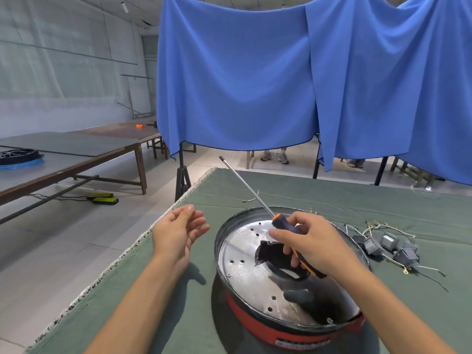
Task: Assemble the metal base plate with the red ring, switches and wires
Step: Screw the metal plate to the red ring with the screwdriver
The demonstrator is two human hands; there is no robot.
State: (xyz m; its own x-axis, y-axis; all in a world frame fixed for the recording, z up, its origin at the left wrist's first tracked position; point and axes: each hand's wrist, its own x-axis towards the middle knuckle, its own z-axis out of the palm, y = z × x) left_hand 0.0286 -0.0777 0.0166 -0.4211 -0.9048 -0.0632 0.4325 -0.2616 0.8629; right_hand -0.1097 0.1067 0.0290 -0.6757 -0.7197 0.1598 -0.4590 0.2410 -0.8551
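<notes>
The round metal base plate [245, 272], dotted with holes and open at its middle, sits in the red ring [258, 325] on the green table cloth. My right hand [309, 244] grips the dark blue and orange handle of a long screwdriver [245, 186] above the plate, its shaft pointing up and to the far left. Left of the plate my left hand [178, 231] hovers with relaxed fingers, palm turned right, holding nothing. Several grey switches [390, 247] with wires [426, 269] lie on the cloth to the right of the plate.
The table's frayed left edge [132, 249] runs diagonally close to my left arm. A loose bit of wire [251, 199] lies beyond the plate. Blue curtains [255, 77] hang behind the table. Other long tables [71, 154] stand to the left across the floor.
</notes>
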